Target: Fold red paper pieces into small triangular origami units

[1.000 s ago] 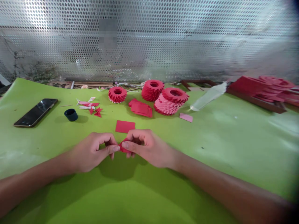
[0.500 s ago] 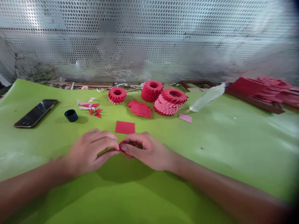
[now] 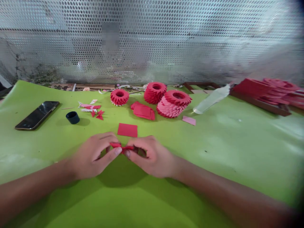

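Between my hands is a small folded piece of red paper (image 3: 123, 148), with fingertips covering parts of it. My left hand (image 3: 98, 155) pinches its left end, thumb in front. At the right end, my right hand (image 3: 152, 156) grips it between thumb and fingers. Just beyond lies a flat red paper rectangle (image 3: 127, 130) on the green table cover (image 3: 133, 202). Farther back is a loose pile of red paper rectangles (image 3: 142, 110). Small folded red, pink and white paper pieces (image 3: 91, 107) lie to the left.
Ring-shaped stacks of folded paper (image 3: 174, 104) stand at the back. A phone (image 3: 37, 115) and a dark ring-shaped object (image 3: 72, 117) are on the left. To the right are a translucent bottle (image 3: 211, 99), a pink paper slip (image 3: 189, 120) and a tray (image 3: 261, 103) of red paper.
The left thumb and fingers have shifted on the red paper, and more of it now shows, spread out to both sides. Both hands stay in nearly the same place.
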### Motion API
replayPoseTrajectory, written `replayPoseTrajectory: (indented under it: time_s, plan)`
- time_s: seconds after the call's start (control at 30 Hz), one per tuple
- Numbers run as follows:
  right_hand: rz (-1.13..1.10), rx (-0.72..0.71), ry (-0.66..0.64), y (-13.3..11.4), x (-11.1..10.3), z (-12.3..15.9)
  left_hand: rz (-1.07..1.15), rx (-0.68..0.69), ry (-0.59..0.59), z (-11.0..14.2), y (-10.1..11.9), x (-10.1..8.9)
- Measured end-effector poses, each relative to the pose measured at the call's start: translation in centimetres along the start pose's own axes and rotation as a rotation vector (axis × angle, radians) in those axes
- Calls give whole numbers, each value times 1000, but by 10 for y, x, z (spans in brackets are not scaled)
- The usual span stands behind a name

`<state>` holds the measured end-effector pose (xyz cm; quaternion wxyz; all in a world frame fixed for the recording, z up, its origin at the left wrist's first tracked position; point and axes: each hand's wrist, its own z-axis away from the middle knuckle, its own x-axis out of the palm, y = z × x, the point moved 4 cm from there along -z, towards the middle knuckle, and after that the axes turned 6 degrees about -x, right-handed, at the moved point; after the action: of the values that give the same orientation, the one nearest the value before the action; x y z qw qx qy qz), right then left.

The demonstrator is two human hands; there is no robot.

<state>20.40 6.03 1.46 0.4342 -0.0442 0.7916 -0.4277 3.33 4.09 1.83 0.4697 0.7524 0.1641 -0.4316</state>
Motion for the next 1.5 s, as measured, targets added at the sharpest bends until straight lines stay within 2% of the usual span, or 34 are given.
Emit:
replayPoseTrajectory:
  time_s: [0.1,0.27,0.37,0.6,0.73,0.97,1.27,1.37,1.5]
  plan:
    - [-45,33,3,2,-1,1,-35,63,7,0,1,3]
    - [-455,99,61,7,-2,-1,36,73,98,-1,0,-1]
    - [-552,120,71,9,-1,-3,33,65,134,-1,0,-3]
    - [-488,150,22,9,2,-2,11,87,111,0,0,-2]
    - [-440,164,37,8,1,-2,15,108,108,1,2,-1]
    - [-198,138,121,4,-2,-3,30,61,89,1,4,0]
    - [-221,143,68,5,-4,-3,-10,68,122,2,1,-1]
    - [-221,175,88,8,-4,-3,-60,84,159,3,-1,-2]
    - [-223,206,147,11,-3,-3,-50,144,283,5,-3,-8]
